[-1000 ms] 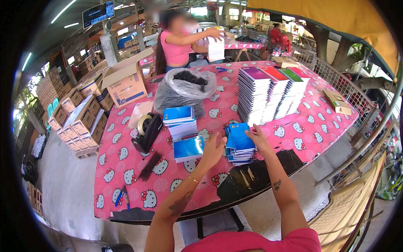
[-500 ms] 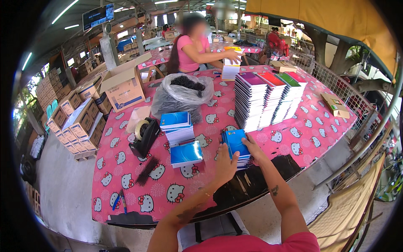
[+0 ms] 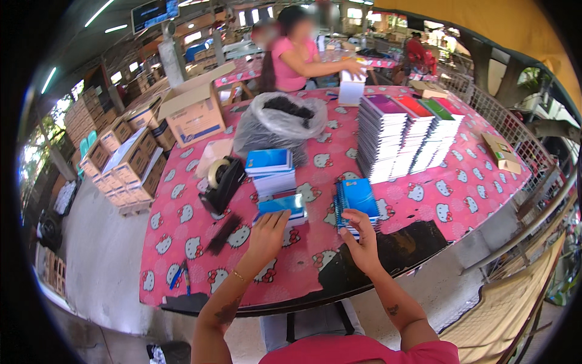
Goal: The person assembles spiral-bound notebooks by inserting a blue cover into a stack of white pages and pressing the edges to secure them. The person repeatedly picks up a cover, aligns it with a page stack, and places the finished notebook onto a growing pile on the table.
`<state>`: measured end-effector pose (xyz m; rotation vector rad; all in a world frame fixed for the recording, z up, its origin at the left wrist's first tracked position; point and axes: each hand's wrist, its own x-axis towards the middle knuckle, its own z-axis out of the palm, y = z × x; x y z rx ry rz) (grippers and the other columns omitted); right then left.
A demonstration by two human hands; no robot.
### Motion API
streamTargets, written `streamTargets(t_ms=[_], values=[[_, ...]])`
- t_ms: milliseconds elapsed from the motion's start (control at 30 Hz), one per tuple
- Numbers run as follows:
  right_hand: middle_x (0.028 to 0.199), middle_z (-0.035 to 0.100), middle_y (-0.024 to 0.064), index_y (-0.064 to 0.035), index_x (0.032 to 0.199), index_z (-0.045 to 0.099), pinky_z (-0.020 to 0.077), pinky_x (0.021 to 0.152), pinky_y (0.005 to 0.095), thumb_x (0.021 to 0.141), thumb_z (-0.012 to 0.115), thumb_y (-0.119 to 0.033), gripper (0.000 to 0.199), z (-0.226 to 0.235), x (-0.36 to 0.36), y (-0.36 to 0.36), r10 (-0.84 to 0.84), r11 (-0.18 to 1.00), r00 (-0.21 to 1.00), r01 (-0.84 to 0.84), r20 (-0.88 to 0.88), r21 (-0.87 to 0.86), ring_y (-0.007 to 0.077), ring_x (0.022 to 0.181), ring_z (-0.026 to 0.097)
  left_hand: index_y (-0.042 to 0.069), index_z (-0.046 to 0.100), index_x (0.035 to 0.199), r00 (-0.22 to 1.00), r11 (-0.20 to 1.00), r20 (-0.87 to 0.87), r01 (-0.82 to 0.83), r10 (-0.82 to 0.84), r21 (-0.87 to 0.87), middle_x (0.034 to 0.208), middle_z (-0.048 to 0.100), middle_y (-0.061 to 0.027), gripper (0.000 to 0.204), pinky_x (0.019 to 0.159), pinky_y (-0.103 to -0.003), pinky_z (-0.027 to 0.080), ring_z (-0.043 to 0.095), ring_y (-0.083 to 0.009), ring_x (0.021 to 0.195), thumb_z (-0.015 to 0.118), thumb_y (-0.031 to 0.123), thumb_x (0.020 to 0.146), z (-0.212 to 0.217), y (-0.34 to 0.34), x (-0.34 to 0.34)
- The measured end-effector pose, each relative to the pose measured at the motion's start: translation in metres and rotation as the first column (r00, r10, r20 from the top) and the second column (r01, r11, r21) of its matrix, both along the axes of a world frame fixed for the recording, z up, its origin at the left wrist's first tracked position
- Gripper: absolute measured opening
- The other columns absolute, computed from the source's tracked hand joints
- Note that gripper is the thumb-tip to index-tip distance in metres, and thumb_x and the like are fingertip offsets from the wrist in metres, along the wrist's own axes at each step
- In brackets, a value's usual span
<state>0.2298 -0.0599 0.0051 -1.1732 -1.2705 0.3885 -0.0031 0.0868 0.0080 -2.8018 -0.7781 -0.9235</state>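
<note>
Notebooks point(image 3: 359, 193), blue & spiral-bound, sit in a pile nr near edge of table point(image 3: 297, 290), R of ctr. R hand point(image 3: 362, 242) is at pile's near side, fingers half-curled, thumb apart, grip released. L hand point(image 3: 268, 232) has fingers on low blue stack point(image 3: 290, 206), L of ctr; can't tell if it's gripping. Taller blue stack point(image 3: 271, 173) just behind. Tape dispenser point(image 3: 223, 193) to L, black bundle point(image 3: 223, 235) nearer the edge, pens point(image 3: 186, 279) by near L corner. Bag point(image 3: 262, 132) w/ black stuff twd far edge. Tall piles point(image 3: 382, 138), purple/red/green tops, R half. Co-worker's hands point(image 3: 353, 68) on white stack point(image 3: 351, 91), far edge.
</note>
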Motion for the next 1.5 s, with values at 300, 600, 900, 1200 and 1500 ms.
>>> streamTargets(t_ms=[300, 600, 900, 1200, 1500], values=[[0.103, 0.06, 0.0056, -0.0075, 0.137, 0.049, 0.0514, 0.07, 0.0263, 0.087, 0.068, 0.004, 0.055, -0.055, -0.055, 0.013, 0.185, 0.925, 0.96, -0.242, -0.211, -0.291, 0.0106, 0.085, 0.059, 0.001, 0.048, 0.139, 0.997, 0.998, 0.078, -0.025, 0.029, -0.054, 0.131, 0.057, -0.0205, 0.051, 0.103, -0.045, 0.042, 0.06, -0.0302, 0.115, 0.06, 0.008, 0.09, -0.003, -0.083, 0.001], [0.086, 0.061, -0.0011, -0.0042, 0.11, 0.061, 0.0434, 0.065, 0.0196, 0.09, 0.069, -0.004, 0.021, -0.079, -0.048, 0.014, 0.267, 0.832, 0.865, -0.429, -0.425, -0.352, 0.0054, 0.072, 0.054, 0.001, 0.042, 0.144, 0.762, 0.796, 0.375, -0.289, 0.527, -0.531, 0.139, 0.051, -0.0228, 0.053, 0.11, -0.045, 0.035, 0.047, -0.0386, 0.13, 0.055, 0.003, 0.092, -0.028, -0.036, -0.049], [0.094, 0.065, -0.0005, -0.0028, 0.116, 0.067, 0.0445, 0.07, 0.0211, 0.091, 0.069, -0.006, 0.026, -0.063, -0.053, 0.016, 0.31, 0.828, 0.857, -0.456, -0.412, -0.326, 0.0056, 0.079, 0.055, 0.003, 0.062, 0.111, 0.833, 0.833, -0.001, -0.553, 0.553, 0.016, 0.11, 0.063, -0.0152, 0.024, 0.093, -0.048, 0.045, 0.059, -0.0359, 0.103, 0.061, 0.018, 0.092, -0.074, 0.035, -0.119], [0.098, 0.066, -0.0006, -0.0017, 0.117, 0.067, 0.0457, 0.076, 0.0222, 0.091, 0.069, -0.007, 0.026, -0.069, -0.052, 0.016, 0.337, 0.8, 0.863, -0.473, -0.376, -0.369, 0.0073, 0.089, 0.057, 0.002, 0.059, 0.114, 0.839, 0.835, 0.096, -0.544, 0.536, 0.089, 0.098, 0.063, -0.017, 0.023, 0.078, -0.042, 0.051, 0.062, -0.0337, 0.093, 0.06, 0.013, 0.094, -0.046, 0.024, -0.115], [0.106, 0.069, 0.0011, -0.002, 0.126, 0.065, 0.046, 0.075, 0.0223, 0.093, 0.067, -0.007, 0.034, -0.082, -0.053, 0.019, 0.335, 0.814, 0.879, -0.452, -0.34, -0.365, 0.0072, 0.084, 0.057, -0.001, 0.046, 0.138, 0.848, 0.493, 0.34, 0.109, 0.408, -0.863, 0.11, 0.067, -0.0162, 0.043, 0.08, -0.041, 0.051, 0.065, -0.0252, 0.096, 0.048, 0.027, 0.105, -0.042, -0.08, -0.045]])
